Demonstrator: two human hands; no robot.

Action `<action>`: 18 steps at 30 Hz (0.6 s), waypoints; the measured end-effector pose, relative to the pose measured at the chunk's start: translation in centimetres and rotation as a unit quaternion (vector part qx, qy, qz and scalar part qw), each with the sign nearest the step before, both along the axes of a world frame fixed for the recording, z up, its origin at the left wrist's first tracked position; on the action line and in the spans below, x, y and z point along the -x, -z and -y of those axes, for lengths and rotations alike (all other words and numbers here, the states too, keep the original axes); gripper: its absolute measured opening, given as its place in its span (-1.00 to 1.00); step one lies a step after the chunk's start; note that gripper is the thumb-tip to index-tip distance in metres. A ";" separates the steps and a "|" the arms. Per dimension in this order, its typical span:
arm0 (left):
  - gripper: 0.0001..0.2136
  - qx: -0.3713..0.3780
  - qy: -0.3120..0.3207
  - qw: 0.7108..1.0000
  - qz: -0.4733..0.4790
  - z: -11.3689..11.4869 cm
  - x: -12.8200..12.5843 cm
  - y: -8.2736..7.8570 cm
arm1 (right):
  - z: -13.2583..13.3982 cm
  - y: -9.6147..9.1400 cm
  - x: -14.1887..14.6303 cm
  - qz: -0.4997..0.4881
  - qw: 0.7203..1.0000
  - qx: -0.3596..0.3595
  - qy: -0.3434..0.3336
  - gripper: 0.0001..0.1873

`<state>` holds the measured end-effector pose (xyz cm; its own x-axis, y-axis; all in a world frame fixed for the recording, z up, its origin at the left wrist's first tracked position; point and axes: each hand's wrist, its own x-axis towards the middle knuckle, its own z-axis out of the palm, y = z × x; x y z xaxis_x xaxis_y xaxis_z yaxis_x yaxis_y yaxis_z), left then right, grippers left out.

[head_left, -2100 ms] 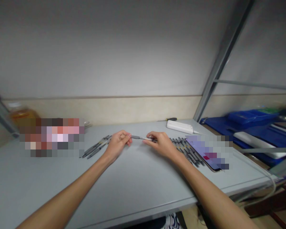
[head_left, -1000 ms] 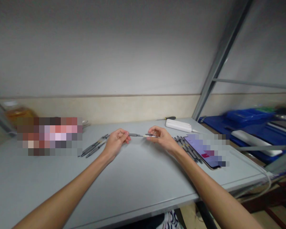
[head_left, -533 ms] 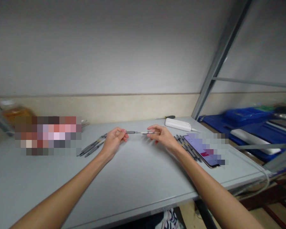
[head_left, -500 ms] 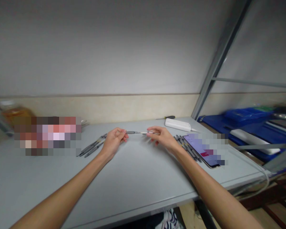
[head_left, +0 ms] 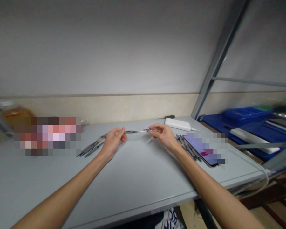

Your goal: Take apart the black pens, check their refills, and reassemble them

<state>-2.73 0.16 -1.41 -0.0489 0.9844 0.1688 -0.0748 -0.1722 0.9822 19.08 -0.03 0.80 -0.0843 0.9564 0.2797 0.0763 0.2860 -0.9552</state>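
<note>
Above the middle of the table, my left hand [head_left: 116, 138] pinches a grey pen barrel [head_left: 132, 131] that points to the right, with a thin pale end showing. My right hand [head_left: 162, 135] is closed on a slim dark pen part [head_left: 147, 129], its tip close to the end of the barrel. Whether the two parts touch, I cannot tell. Beside my left wrist lies a group of grey pens [head_left: 91, 148]. Several more pen pieces [head_left: 189, 149] lie to the right of my right hand, next to a phone [head_left: 200, 149] with a lit screen.
A white power strip [head_left: 177, 124] and a yellow-black screwdriver [head_left: 169, 117] lie at the back of the grey table [head_left: 133, 178]. On the left stands a blurred bottle of amber liquid [head_left: 16, 116] by a pixelated area. Blue trays [head_left: 250, 113] sit beyond the metal frame at right.
The long silvery rod seen between my hands has mostly gone from view; a short pale end shows now. My right hand has turned slightly, and the dark part in its fingers shows more clearly.
</note>
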 end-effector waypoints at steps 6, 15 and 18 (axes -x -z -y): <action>-0.63 -0.009 -0.042 0.998 -0.037 0.0 0.3 -0.3 | 0.1 -0.3 -0.1 0.011 0.999 -0.035 0.021 -0.78; -0.66 -0.036 -0.062 0.997 0.015 -0.6 1.3 -0.8 | -0.8 0.2 -0.7 -0.042 0.997 -0.007 0.065 -0.75; -0.68 -0.036 -0.079 0.996 0.027 -0.8 1.6 -0.7 | -0.8 0.0 -0.8 -0.062 0.995 0.003 0.072 -0.74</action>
